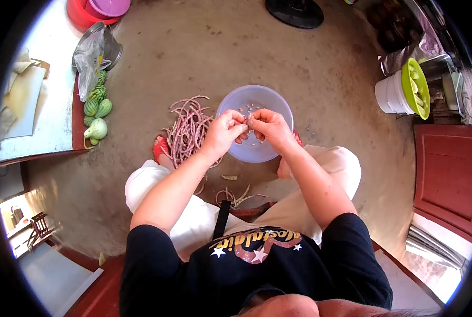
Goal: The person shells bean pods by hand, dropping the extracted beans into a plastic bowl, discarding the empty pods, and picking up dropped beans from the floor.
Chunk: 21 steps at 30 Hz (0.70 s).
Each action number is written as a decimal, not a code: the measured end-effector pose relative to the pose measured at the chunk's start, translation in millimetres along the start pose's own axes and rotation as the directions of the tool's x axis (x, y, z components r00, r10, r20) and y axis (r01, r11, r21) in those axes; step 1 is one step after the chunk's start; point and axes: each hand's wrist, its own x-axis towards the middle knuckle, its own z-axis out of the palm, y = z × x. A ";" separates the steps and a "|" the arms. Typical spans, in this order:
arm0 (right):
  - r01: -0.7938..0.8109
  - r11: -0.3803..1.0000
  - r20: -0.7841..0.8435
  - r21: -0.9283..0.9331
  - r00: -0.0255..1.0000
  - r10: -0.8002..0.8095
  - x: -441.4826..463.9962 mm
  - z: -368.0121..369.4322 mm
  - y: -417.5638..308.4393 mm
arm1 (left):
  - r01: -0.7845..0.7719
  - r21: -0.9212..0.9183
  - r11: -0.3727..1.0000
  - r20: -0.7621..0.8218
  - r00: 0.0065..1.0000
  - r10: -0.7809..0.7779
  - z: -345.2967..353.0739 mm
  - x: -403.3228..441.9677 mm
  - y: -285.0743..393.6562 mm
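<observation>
My left hand (227, 132) and my right hand (269, 128) meet over a translucent bluish plastic basin (230, 150). Thumbs and fingertips on both are pinched together, nearly touching. Whatever is between them is too small and too covered to name. Several small pale pieces that look like shelled beans (250, 107) are scattered on the basin's bottom. Just left of the basin, a heap of long purple bean pods (189, 129) lies on the floor. Below the basin are some loose pale pods or strips (238, 198).
Small striped melons (97, 94) and a pale green gourd (96, 129) line a counter edge at left. A metal pot (111, 47) stands behind them. At right, a white bucket (392, 95) carries a green basin (408, 90). A round black base (295, 13) is ahead.
</observation>
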 end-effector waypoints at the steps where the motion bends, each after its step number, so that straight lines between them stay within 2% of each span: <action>1: 0.002 1.000 0.012 0.009 1.000 -0.002 0.6 0.5 -0.2 | 0.006 -0.027 1.000 -0.002 1.000 -0.006 0.1 -0.9 2.1; 8: 0.022 1.000 0.029 0.007 0.999 -0.022 0.9 2.1 -0.7 | 0.007 -0.076 0.997 0.004 1.000 -0.007 -1.6 -1.9 1.5; 14: 0.023 1.000 -0.061 0.019 0.998 -0.021 2.6 5.3 6.3 | -0.022 -0.025 0.999 -0.036 0.999 0.021 3.8 0.0 -3.0; 18: 0.025 0.991 -0.080 0.128 0.997 -0.015 0.4 6.3 7.8 | -0.066 0.033 0.997 -0.043 0.997 0.068 8.2 1.1 -5.4; 21: 0.016 0.981 -0.053 0.196 0.999 -0.005 0.7 6.3 4.7 | -0.027 -0.033 0.999 -0.056 0.998 0.025 7.9 -1.5 2.0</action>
